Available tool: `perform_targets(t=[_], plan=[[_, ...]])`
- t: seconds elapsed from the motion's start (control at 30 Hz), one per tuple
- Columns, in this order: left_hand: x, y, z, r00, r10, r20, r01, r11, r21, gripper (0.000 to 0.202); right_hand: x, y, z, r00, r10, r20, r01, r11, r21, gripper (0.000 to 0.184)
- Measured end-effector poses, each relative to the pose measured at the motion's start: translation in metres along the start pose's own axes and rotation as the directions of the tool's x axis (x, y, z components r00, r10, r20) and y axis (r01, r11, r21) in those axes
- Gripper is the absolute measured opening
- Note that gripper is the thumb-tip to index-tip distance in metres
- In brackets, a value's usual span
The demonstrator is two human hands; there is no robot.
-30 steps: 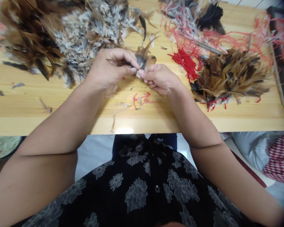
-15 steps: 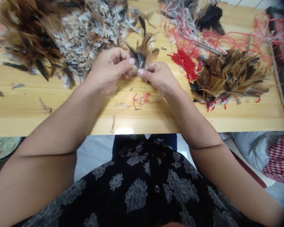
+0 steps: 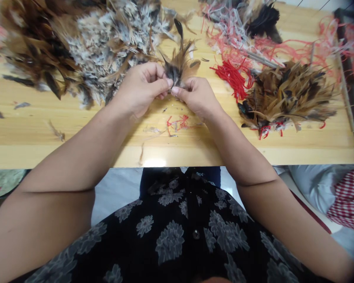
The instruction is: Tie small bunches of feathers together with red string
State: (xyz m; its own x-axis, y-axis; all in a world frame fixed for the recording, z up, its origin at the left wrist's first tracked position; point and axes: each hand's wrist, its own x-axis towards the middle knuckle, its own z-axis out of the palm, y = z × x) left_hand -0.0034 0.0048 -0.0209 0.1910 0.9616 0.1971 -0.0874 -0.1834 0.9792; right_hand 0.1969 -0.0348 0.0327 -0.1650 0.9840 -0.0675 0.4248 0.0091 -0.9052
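A small bunch of brown and black feathers (image 3: 179,65) stands fanned upward above the wooden table (image 3: 47,129). My left hand (image 3: 140,88) and my right hand (image 3: 199,96) meet at its base, each pinching the quill ends with thumb and fingers closed. The thumbs touch each other just below the feathers. The quill ends are hidden between my fingertips.
A big heap of brown and grey-white feathers (image 3: 76,39) fills the far left. A tied brown feather bundle (image 3: 286,96) lies at the right, with red strings (image 3: 233,76) beside it and a tangle of red and white string (image 3: 230,23) behind. Red thread scraps (image 3: 177,124) lie near my hands.
The feather bunch has been raised and fanned more upright between my hands. Both hands shifted slightly up and stayed pinched together at its base.
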Motion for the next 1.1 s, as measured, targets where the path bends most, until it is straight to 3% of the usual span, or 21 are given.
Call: perform_targets(t=[0.13, 0.3, 0.4, 0.6, 0.8, 1.0, 1.1], plan=[[0.003, -0.01, -0.003, 0.999, 0.044, 0.021, -0.045, 0.999, 0.016, 0.061, 0.0, 0.0, 0.0, 1.0, 0.012, -0.012, -0.012, 1.0, 0.007, 0.06], [0.004, -0.018, -0.013, 0.99, 0.137, -0.045, -0.125, 0.97, 0.209, 0.038, 0.001, -0.003, -0.009, 0.998, 0.028, -0.058, -0.022, 0.994, 0.109, 0.062], [0.004, -0.024, -0.02, 0.983, 0.186, 0.002, -0.175, 0.918, 0.356, 0.029, 0.005, -0.003, -0.017, 0.994, 0.006, -0.105, 0.01, 0.989, 0.146, 0.064], [0.011, -0.045, -0.024, 0.974, 0.202, 0.104, -0.225, 0.803, 0.551, 0.032, 0.011, 0.002, -0.023, 0.986, 0.047, -0.158, -0.031, 0.994, 0.105, 0.059], [0.011, -0.052, -0.026, 0.976, 0.208, 0.061, -0.213, 0.869, 0.447, 0.034, 0.011, 0.004, -0.02, 0.989, 0.013, -0.148, -0.009, 0.999, 0.033, 0.064], [0.003, -0.017, -0.029, 0.983, 0.185, -0.009, -0.168, 0.911, 0.376, 0.042, 0.013, 0.001, -0.018, 0.979, 0.038, -0.2, -0.032, 0.999, 0.031, 0.065], [0.0, -0.011, -0.028, 0.99, 0.131, -0.051, -0.109, 0.943, 0.313, 0.041, 0.014, 0.003, -0.018, 0.983, 0.031, -0.182, -0.032, 0.999, -0.002, 0.062]])
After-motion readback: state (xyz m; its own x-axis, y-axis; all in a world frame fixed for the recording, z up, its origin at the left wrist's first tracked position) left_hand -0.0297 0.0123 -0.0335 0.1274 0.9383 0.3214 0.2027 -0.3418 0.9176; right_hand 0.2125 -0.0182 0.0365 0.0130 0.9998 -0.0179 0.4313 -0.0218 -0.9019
